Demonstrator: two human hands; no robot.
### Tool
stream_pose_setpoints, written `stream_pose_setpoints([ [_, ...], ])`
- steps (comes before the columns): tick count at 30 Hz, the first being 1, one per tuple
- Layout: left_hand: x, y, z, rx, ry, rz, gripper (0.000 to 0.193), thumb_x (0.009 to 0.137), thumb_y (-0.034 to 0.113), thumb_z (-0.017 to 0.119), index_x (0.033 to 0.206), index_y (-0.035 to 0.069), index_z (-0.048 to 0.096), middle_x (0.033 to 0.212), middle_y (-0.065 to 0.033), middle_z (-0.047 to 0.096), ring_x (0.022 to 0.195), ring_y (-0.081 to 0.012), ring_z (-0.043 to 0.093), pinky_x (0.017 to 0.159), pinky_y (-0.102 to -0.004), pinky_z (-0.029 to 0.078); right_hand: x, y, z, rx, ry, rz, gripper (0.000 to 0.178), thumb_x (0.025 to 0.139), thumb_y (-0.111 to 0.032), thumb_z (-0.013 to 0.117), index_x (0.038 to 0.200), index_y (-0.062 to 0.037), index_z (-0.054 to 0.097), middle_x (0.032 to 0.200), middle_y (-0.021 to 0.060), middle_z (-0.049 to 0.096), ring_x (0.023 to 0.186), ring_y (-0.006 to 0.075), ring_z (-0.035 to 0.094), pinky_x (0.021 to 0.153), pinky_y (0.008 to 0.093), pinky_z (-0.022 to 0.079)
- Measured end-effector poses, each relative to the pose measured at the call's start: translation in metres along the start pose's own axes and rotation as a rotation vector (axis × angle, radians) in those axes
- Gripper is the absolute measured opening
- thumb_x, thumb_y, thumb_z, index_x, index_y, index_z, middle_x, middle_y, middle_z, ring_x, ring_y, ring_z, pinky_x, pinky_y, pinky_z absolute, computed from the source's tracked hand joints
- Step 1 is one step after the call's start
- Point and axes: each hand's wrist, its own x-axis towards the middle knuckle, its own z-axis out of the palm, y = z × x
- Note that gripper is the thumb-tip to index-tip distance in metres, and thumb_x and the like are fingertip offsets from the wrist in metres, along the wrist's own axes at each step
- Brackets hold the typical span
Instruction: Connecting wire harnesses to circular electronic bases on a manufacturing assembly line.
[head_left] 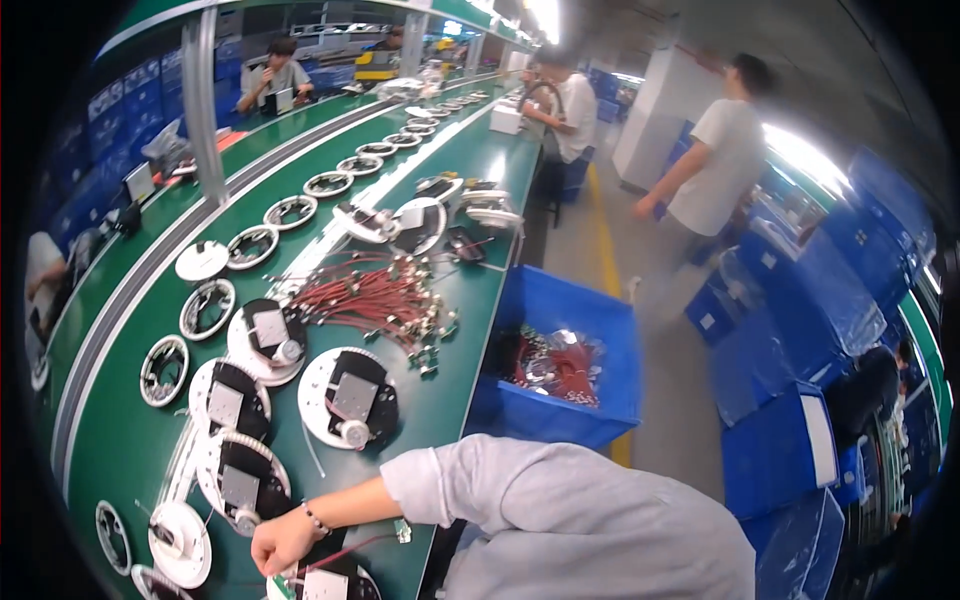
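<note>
My right hand point(283, 541), with a beaded bracelet at the wrist, reaches in from the right in a grey sleeve. Its fingers are closed at one end of a red wire lead point(362, 546), whose other end, a small pale-green connector point(403, 531), sticks out over the bench. Just below the fingertips is a green part point(281, 588), cut off by the lower edge. Under the hand lies a round white lamp base point(325, 584) with a black middle, partly out of the picture. My left hand is out of view.
Similar lamp bases point(350, 400) and white rings point(164, 370) line the green bench point(440, 400). A pile of red wire leads point(365, 295) lies beyond them. Right of the bench stands a blue bin point(510, 408) holding more leads. A walking person point(712, 150) is in the aisle; others sit at benches.
</note>
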Motion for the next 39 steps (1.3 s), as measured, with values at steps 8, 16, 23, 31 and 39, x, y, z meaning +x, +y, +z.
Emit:
stream_pose_setpoints([
  [8,-0.041,0.047,0.007,-0.326,-0.458,0.115,0.013,0.080,0.006,0.046,0.072,-0.003,0.050,0.057,-0.0016,0.047,0.046,-0.0105,0.041,0.043,-0.0241,0.033,-0.040,-0.045,0.005,-0.389,0.307,-0.092,0.017,0.073,-0.015,0.057,0.075,0.0016,0.058,0.066,0.0115,0.057,0.061,0.0188,0.056,0.056,0.0290,0.044],
  [16,-0.047,0.055,0.033,-0.750,-0.333,-0.245,0.012,0.079,0.006,0.051,0.073,-0.004,0.051,0.049,-0.0012,0.047,0.047,-0.0002,0.038,0.039,-0.0185,0.028,-0.121,-0.054,0.019,-0.837,0.392,-0.105,0.036,0.066,-0.007,0.065,0.099,-0.0016,0.052,0.098,0.0135,0.053,0.086,0.0263,0.055,0.071,0.0319,0.045],
  [23,-0.045,0.062,0.026,-0.705,-0.424,-0.208,0.012,0.080,0.004,0.049,0.074,-0.006,0.050,0.053,-0.0019,0.053,0.051,-0.0002,0.043,0.042,-0.0162,0.033,-0.127,-0.058,0.026,-0.884,0.587,-0.186,0.024,0.061,0.000,0.066,0.084,-0.0018,0.058,0.072,0.0091,0.054,0.057,0.0156,0.053,0.046,0.0220,0.041],
  [31,-0.045,0.059,0.031,-0.752,-0.398,-0.183,0.011,0.080,0.004,0.050,0.075,-0.006,0.050,0.054,-0.0040,0.054,0.048,-0.0003,0.044,0.040,-0.0175,0.033,-0.097,-0.090,-0.002,-0.880,0.197,-0.286,0.011,0.063,-0.001,0.063,0.074,-0.0037,0.061,0.063,0.0072,0.054,0.051,0.0199,0.050,0.044,0.0279,0.037],
  [39,-0.039,0.035,0.030,-0.553,-0.362,0.107,0.010,0.075,0.006,0.049,0.071,-0.001,0.055,0.060,-0.0107,0.054,0.050,-0.0251,0.051,0.048,-0.0305,0.041,-0.069,-0.071,0.018,-0.928,0.131,-0.383,0.013,0.062,-0.001,0.064,0.074,-0.0035,0.060,0.059,0.0072,0.049,0.050,0.0218,0.049,0.044,0.0292,0.039],
])
